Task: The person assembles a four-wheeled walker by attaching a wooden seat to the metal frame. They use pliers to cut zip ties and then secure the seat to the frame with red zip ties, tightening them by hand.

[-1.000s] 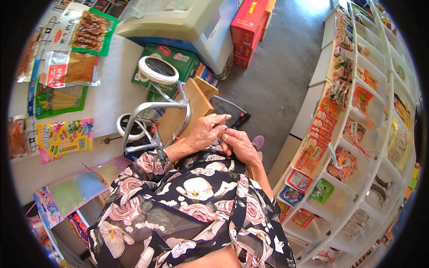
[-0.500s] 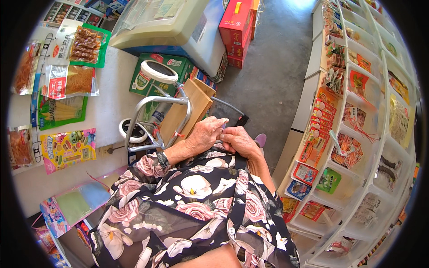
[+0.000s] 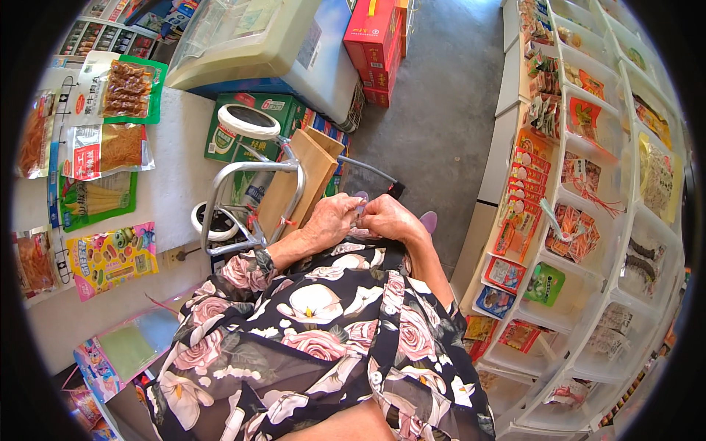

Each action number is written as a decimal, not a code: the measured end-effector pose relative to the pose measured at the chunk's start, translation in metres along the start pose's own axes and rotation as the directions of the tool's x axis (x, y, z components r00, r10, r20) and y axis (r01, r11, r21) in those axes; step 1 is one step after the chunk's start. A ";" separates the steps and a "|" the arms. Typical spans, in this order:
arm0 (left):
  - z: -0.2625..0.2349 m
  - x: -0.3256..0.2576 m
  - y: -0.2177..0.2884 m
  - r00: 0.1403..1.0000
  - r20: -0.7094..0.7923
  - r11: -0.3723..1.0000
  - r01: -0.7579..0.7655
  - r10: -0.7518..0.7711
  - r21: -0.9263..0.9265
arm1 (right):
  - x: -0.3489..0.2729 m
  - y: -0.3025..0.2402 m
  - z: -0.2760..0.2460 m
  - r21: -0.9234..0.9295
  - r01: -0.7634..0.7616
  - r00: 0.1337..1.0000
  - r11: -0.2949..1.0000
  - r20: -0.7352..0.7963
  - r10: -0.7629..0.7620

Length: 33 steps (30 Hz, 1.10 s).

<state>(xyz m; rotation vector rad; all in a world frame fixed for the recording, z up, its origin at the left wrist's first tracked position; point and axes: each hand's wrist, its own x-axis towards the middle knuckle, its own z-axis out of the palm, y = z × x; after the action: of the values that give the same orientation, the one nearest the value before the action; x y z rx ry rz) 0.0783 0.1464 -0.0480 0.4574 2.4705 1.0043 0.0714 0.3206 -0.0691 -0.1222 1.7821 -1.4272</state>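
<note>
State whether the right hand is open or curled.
Curled: the right hand shows bent knuckles, its fingers folded toward the left hand. Whether it holds anything, I cannot tell.

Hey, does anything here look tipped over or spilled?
Possibly: beyond the left hand, the metal frame looks tipped. Its white-rimmed wheels show their flat faces to the camera above, and its wooden board slants. That may just be how it's parked. I see no spill.

The left forearm (image 3: 288, 251) reaches in from eight o'clock, the right forearm (image 3: 434, 270) from four. At the dial's centre, left hand (image 3: 329, 222) and right hand (image 3: 391, 219) nearly meet, fingers curled inward.
</note>
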 end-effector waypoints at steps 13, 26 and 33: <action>0.006 0.020 0.007 0.787 0.280 0.211 0.455 -0.550 -0.865 | -0.020 0.011 0.013 0.458 0.333 0.881 0.824 -0.463 -0.099; 0.022 0.023 -0.006 0.927 -0.141 0.845 0.245 -0.348 -0.475 | -0.004 0.018 0.029 -0.361 0.264 0.707 0.894 -0.558 -0.434; 0.030 0.027 -0.001 0.946 -0.228 0.956 0.178 -0.231 -0.233 | 0.004 0.026 0.023 -0.653 0.137 0.728 0.745 -0.444 -0.523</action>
<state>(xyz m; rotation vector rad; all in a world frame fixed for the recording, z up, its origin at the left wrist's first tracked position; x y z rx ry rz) 0.0704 0.1753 -0.0751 -0.0003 2.5262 1.2838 0.0940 0.3098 -0.0937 -0.3765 2.8527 -1.1710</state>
